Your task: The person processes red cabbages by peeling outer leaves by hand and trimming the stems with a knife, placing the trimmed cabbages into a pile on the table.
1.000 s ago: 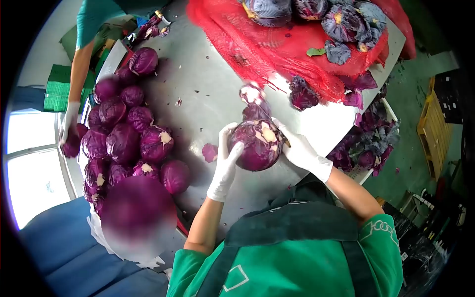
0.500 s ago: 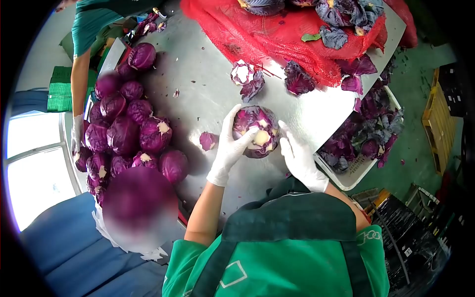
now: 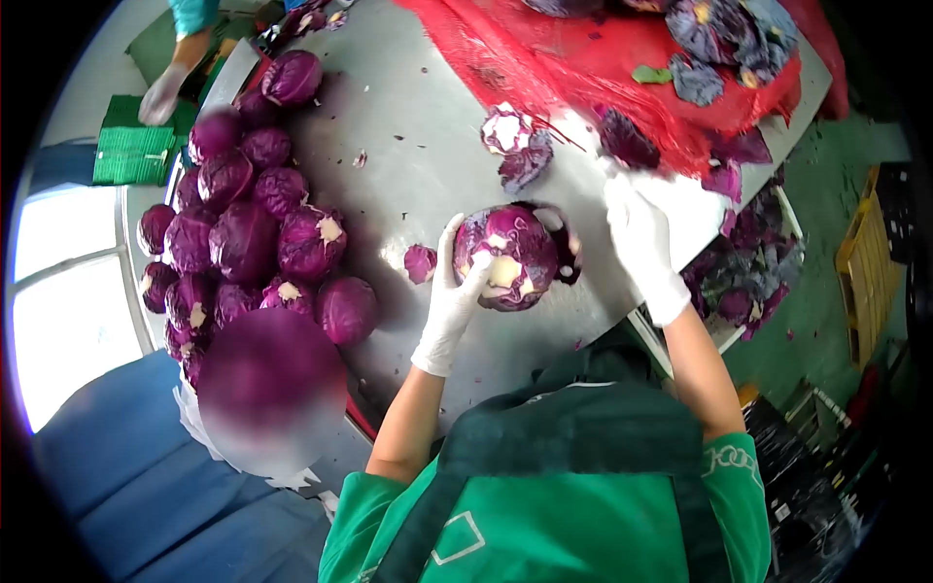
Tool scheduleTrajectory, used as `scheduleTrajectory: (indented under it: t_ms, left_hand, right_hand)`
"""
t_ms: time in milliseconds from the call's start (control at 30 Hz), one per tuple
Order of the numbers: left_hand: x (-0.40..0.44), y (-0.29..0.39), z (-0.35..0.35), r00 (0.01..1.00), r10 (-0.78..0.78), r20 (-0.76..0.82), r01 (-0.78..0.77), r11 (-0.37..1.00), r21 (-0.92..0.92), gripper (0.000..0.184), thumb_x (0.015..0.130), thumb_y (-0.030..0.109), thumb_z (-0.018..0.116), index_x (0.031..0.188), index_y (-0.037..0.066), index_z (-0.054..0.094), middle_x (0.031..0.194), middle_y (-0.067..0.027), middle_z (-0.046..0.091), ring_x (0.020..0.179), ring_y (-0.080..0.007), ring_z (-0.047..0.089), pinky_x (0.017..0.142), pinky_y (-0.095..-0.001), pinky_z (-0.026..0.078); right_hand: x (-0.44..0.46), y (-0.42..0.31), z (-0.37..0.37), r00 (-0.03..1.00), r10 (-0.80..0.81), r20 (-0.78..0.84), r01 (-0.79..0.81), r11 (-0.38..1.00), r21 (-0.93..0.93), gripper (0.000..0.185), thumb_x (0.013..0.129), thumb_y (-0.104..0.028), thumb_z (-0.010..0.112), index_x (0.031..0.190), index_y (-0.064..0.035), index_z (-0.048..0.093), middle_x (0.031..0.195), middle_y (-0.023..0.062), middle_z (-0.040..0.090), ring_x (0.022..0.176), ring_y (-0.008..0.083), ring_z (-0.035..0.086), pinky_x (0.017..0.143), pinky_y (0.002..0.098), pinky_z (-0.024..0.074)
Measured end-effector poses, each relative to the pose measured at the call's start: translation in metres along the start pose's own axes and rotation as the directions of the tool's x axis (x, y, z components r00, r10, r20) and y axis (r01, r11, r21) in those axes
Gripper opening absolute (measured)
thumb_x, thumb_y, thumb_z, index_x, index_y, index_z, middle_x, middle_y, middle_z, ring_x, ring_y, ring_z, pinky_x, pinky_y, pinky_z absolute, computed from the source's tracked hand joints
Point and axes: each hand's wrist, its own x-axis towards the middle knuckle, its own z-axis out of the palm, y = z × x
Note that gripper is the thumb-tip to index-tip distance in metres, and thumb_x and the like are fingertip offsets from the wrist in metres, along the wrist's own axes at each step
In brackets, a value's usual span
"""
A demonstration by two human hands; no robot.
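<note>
My left hand [image 3: 453,301], in a white glove, grips the left side of a red cabbage [image 3: 515,243], its thumb near the pale cut stem that faces up. A dark leaf lies at the cabbage's right side. My right hand [image 3: 641,233], also gloved, is off the cabbage, stretched out to the right near the loose dark leaves [image 3: 627,139] by the red net; its fingers are washed out by glare and blur. A trimmed white-and-purple piece [image 3: 506,129] and a curled leaf [image 3: 526,162] lie beyond the cabbage. One small leaf piece [image 3: 420,263] is left of my left hand.
Several red cabbages [image 3: 243,241] are heaped along the table's left side. Red netting [image 3: 583,58] with more cabbages covers the far right. A white crate [image 3: 731,335] of leaves stands at the right. A co-worker's gloved hand [image 3: 162,94] is at the upper left.
My right hand has moved from beside the cabbage forward and right. A leaf now shows at the cabbage's right side. The co-worker's hand has left the heap and moved up.
</note>
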Motion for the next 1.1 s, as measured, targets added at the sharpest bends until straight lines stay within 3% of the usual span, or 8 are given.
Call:
scheduleTrajectory:
  t_ms: [67,133,300,700,833,867,933,1100]
  left_hand:
    - [0.005,0.001,-0.007,1.000,-0.007,0.022,0.007,1.000,0.009,0.070,0.092,0.015,0.067,0.151,0.012,0.029,0.139,-0.0122,0.045,0.117,-0.0215,0.056,0.076,-0.0306,0.061]
    - [0.010,0.001,-0.011,0.998,-0.019,0.052,0.018,1.000,0.016,0.072,0.092,0.009,0.067,0.152,0.015,0.026,0.138,-0.0134,0.044,0.113,-0.0225,0.059,0.078,-0.0325,0.062]
    - [0.017,0.014,-0.003,0.985,-0.067,0.161,0.062,0.998,0.034,0.081,0.085,0.016,0.076,0.151,0.008,0.030,0.139,-0.0121,0.047,0.121,-0.0201,0.054,0.096,-0.0324,0.052]
    - [0.030,0.018,-0.001,0.977,-0.114,0.182,0.105,0.993,0.062,0.084,0.085,0.022,0.078,0.150,0.003,0.029,0.130,-0.0144,0.056,0.117,-0.0200,0.058,0.100,-0.0336,0.049]
    - [0.030,0.009,0.000,0.970,0.081,0.227,-0.175,0.883,0.435,0.088,0.081,0.028,0.081,0.148,0.002,0.032,0.137,-0.0162,0.050,0.126,-0.0231,0.051,0.107,-0.0354,0.041]
    - [0.028,0.005,0.002,0.924,0.209,0.320,-0.361,0.756,0.547,0.089,0.079,0.029,0.082,0.148,0.001,0.033,0.140,-0.0167,0.048,0.129,-0.0240,0.049,0.109,-0.0359,0.039]
    - [0.025,0.009,0.010,0.939,0.192,0.286,-0.335,0.708,0.622,0.089,0.078,0.028,0.082,0.147,0.000,0.033,0.142,-0.0167,0.046,0.130,-0.0240,0.048,0.110,-0.0364,0.038]
    - [0.035,0.010,0.003,0.965,0.073,0.253,-0.189,0.861,0.472,0.086,0.081,0.026,0.080,0.148,0.002,0.033,0.137,-0.0146,0.050,0.121,-0.0218,0.056,0.102,-0.0338,0.046]
  right_hand:
    - [-0.014,-0.058,-0.016,0.946,0.034,0.323,-0.124,0.956,0.264,0.035,0.102,-0.030,0.046,0.128,-0.0115,0.060,0.085,0.0090,0.068,0.075,0.0249,0.067,0.062,0.0350,0.0531]
    - [-0.029,-0.048,0.001,0.892,-0.350,0.287,0.411,0.892,-0.188,0.041,0.101,-0.030,0.049,0.139,-0.0158,0.051,0.074,0.0046,0.062,0.070,0.0191,0.066,0.057,0.0340,0.0534]
    - [-0.020,-0.052,0.005,0.805,-0.394,0.444,0.573,0.710,-0.409,0.054,0.098,-0.040,0.053,0.147,-0.0216,0.043,0.069,0.0025,0.059,0.056,0.0162,0.063,0.047,0.0320,0.0516]
    - [-0.004,-0.050,0.017,0.826,-0.421,0.376,0.560,0.691,-0.458,0.046,0.096,-0.031,0.055,0.142,-0.0271,0.049,0.066,0.0020,0.058,0.055,0.0151,0.063,0.046,0.0302,0.0504]
    - [0.020,-0.037,0.025,0.924,-0.372,0.093,0.378,0.843,-0.382,0.034,0.096,-0.021,0.053,0.130,-0.0203,0.057,0.063,0.0051,0.060,0.054,0.0214,0.063,0.046,0.0365,0.0490]
    - [0.024,-0.031,0.025,0.903,-0.391,0.176,0.429,0.837,-0.339,0.038,0.097,-0.021,0.053,0.135,-0.0202,0.054,0.069,0.0059,0.063,0.055,0.0237,0.064,0.048,0.0376,0.0500]
    - [0.018,-0.044,0.017,0.873,-0.388,0.295,0.460,0.855,-0.240,0.043,0.097,-0.023,0.054,0.140,-0.0200,0.051,0.076,0.0067,0.066,0.058,0.0250,0.064,0.051,0.0373,0.0514]
    - [-0.005,-0.051,-0.008,0.898,-0.269,0.347,0.342,0.924,-0.169,0.045,0.096,-0.018,0.054,0.141,-0.0187,0.052,0.088,0.0110,0.068,0.070,0.0261,0.067,0.064,0.0369,0.0550]
